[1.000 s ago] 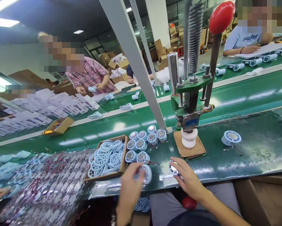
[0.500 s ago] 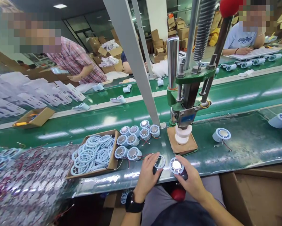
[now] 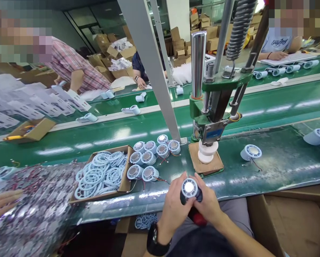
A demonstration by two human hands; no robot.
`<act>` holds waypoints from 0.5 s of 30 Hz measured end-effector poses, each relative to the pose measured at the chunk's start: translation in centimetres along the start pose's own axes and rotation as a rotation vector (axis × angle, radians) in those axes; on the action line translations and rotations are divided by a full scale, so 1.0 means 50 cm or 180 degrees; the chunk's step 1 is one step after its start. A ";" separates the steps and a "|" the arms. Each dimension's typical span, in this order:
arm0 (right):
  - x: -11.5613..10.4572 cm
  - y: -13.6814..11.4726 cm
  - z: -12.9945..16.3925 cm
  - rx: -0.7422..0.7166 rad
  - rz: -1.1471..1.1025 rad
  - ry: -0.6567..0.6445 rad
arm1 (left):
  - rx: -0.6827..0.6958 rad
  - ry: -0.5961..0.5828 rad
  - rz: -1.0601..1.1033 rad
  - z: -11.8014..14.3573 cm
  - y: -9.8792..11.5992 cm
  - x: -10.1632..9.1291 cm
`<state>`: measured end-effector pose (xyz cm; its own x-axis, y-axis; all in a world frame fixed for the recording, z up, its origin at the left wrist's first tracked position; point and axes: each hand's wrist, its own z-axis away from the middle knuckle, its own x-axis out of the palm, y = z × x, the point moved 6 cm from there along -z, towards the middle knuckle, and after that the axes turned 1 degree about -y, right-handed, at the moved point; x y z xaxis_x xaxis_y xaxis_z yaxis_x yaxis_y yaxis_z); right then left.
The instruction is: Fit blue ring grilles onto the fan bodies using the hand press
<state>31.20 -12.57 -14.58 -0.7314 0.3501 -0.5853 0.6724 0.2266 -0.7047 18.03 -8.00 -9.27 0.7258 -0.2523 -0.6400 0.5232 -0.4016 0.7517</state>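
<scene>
Both my hands meet around one motor with a light-blue ring [image 3: 189,187] and a shiny silver disc at its centre, near the bench's front edge. My left hand [image 3: 177,196] wraps its left side, and my right hand [image 3: 206,198] grips the right side, thumbs close together below. The part's underside is dark and mostly hidden by my fingers. Just beyond my hands stands a green press with a white round pressing head [image 3: 207,151] above a brown pad [image 3: 219,165]. To the left, several light-blue cylinders [image 3: 148,157] with silver discs and thin wires stand grouped.
A cardboard box [image 3: 127,178] holds light-blue rings. Beside it lies a pile of wired metallic parts [image 3: 36,200], with another person's hand [image 3: 3,203] over it. One cylinder [image 3: 251,152] stands right of the press. Past a grey post [image 3: 160,85], co-workers sit or stand beyond the green conveyor [image 3: 117,134].
My hands have come together; the ring from my left hand and the silver-disc motor from my right now form one stack. Another person's hand has appeared at the left edge.
</scene>
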 end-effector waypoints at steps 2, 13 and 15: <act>0.000 -0.002 -0.001 -0.0016 0.0019 0.0006 | -0.0124 0.0097 0.0104 0.003 -0.007 0.003; -0.006 -0.019 -0.012 -0.0324 0.0206 -0.0073 | 0.0054 0.0323 0.0219 0.011 -0.001 0.007; -0.007 -0.021 -0.011 -0.0398 0.0247 -0.0130 | -0.0042 0.0489 0.0242 0.018 -0.003 0.012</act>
<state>30.80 -12.42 -13.41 -0.6790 0.3342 -0.6537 0.7342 0.3127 -0.6027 18.00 -8.91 -9.91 0.8226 -0.1436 -0.5502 0.4693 -0.3747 0.7996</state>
